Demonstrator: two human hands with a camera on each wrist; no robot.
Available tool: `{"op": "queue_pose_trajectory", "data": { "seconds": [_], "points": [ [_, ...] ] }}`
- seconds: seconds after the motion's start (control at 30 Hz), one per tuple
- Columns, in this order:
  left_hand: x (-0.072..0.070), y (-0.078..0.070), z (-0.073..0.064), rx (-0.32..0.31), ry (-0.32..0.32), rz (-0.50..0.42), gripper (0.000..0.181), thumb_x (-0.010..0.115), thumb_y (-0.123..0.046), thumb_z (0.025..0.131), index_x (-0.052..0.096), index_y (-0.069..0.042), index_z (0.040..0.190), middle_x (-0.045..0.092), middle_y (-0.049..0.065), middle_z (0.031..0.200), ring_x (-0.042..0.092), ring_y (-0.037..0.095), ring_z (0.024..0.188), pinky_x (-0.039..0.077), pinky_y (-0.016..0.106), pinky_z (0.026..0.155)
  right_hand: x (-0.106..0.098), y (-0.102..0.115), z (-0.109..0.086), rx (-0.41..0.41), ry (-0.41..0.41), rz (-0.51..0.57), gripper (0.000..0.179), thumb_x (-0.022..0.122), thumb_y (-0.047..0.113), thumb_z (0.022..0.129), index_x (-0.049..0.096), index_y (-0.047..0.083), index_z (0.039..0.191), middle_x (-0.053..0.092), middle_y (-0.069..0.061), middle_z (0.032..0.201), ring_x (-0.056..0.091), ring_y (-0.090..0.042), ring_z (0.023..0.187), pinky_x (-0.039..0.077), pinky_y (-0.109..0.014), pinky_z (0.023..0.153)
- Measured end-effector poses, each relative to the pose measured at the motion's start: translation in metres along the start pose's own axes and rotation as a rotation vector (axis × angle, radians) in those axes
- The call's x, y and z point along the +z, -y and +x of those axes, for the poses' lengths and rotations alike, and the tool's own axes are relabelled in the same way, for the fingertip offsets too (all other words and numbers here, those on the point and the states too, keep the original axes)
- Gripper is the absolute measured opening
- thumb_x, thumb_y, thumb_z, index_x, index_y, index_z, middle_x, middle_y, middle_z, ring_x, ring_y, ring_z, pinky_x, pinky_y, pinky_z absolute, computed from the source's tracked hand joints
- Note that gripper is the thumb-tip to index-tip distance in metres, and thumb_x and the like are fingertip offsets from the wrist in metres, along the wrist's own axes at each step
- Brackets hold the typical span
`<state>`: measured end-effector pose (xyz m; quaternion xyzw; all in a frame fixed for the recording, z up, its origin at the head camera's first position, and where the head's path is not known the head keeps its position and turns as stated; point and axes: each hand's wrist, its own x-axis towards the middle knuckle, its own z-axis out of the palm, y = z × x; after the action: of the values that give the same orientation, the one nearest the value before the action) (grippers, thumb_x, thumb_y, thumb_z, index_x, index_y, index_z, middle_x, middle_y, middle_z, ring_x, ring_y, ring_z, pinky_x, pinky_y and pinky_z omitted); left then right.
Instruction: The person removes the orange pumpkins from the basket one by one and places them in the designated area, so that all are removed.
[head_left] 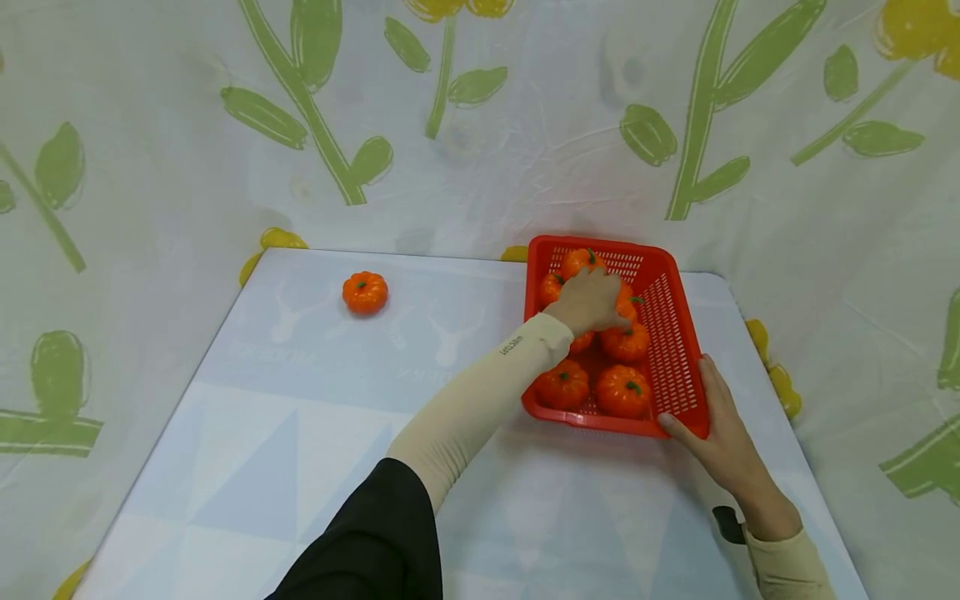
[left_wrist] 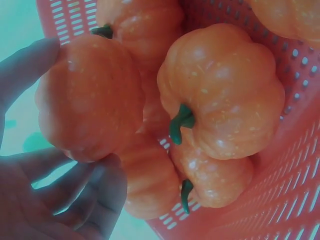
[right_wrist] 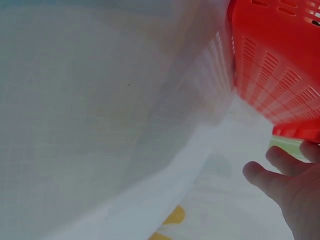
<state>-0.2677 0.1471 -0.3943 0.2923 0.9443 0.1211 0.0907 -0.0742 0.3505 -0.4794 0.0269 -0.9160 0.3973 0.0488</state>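
Note:
My left hand reaches down into a red plastic basket and grips a small orange pumpkin. In the left wrist view, the thumb lies along one side of it and bent fingers along the other. Close by in the basket, another pumpkin with a green stem rests on others. More pumpkins lie toward the basket's near side. At the basket's near right corner, my right hand touches the rim, its thumb and fingers spread around the corner. Straight, parted fingers show in the right wrist view.
A single orange pumpkin lies on the pale, patterned tabletop, left of the basket near the far edge. Behind the table hangs a light cloth printed with green leaves and yellow flowers.

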Motion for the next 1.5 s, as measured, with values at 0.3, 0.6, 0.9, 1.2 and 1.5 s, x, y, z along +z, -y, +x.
{"op": "queue_pose_trajectory", "data": {
  "seconds": [0.3,0.6,0.9,1.2,1.5],
  "points": [
    [0.001,-0.004,-0.006,-0.010,0.015,-0.023,0.053,0.078,-0.057,0.082,0.063,-0.019,0.116,0.045,0.007,0.140,0.047,0.023,0.121,0.051,0.029,0.091,-0.001,0.002,-0.001,0.000,0.000,-0.004,0.103,0.073,0.030,0.093,-0.004,0.031,0.163,-0.004,-0.003,0.170,0.006,-0.042,0.152,0.018,-0.080,0.105],
    [-0.006,-0.005,-0.011,0.093,-0.017,-0.019,0.072,0.075,-0.056,0.086,0.054,-0.014,0.140,0.049,0.004,0.139,0.049,0.019,0.119,0.045,0.025,0.099,-0.002,0.003,0.000,0.025,0.004,-0.020,0.104,0.073,0.030,0.093,-0.004,0.028,0.163,-0.006,-0.001,0.170,0.011,-0.045,0.149,0.026,-0.080,0.101],
    [-0.015,0.012,-0.022,0.135,-0.097,-0.193,0.089,0.074,-0.061,0.084,0.044,-0.013,0.152,0.050,-0.001,0.146,0.047,0.014,0.130,0.040,0.025,0.107,-0.001,0.003,-0.001,0.015,0.007,-0.013,0.104,0.073,0.029,0.093,-0.004,0.026,0.163,-0.005,-0.002,0.170,0.010,-0.045,0.150,0.025,-0.080,0.102],
    [-0.036,0.050,-0.047,0.082,-0.249,-0.308,0.091,0.073,-0.064,0.083,0.041,-0.013,0.151,0.047,0.003,0.148,0.047,0.016,0.129,0.040,0.029,0.109,0.000,0.004,0.000,0.007,0.005,-0.009,0.104,0.073,0.029,0.093,-0.003,0.024,0.164,-0.005,-0.002,0.170,0.009,-0.044,0.150,0.022,-0.081,0.103],
    [-0.059,0.104,-0.076,0.041,-0.402,-0.381,0.086,0.078,-0.056,0.083,0.044,-0.010,0.148,0.051,0.006,0.139,0.052,0.019,0.119,0.047,0.031,0.099,-0.001,0.003,-0.001,0.001,0.003,-0.008,0.103,0.073,0.030,0.093,-0.002,0.026,0.164,-0.005,-0.002,0.170,0.006,-0.041,0.152,0.018,-0.081,0.104]
  ]
}}
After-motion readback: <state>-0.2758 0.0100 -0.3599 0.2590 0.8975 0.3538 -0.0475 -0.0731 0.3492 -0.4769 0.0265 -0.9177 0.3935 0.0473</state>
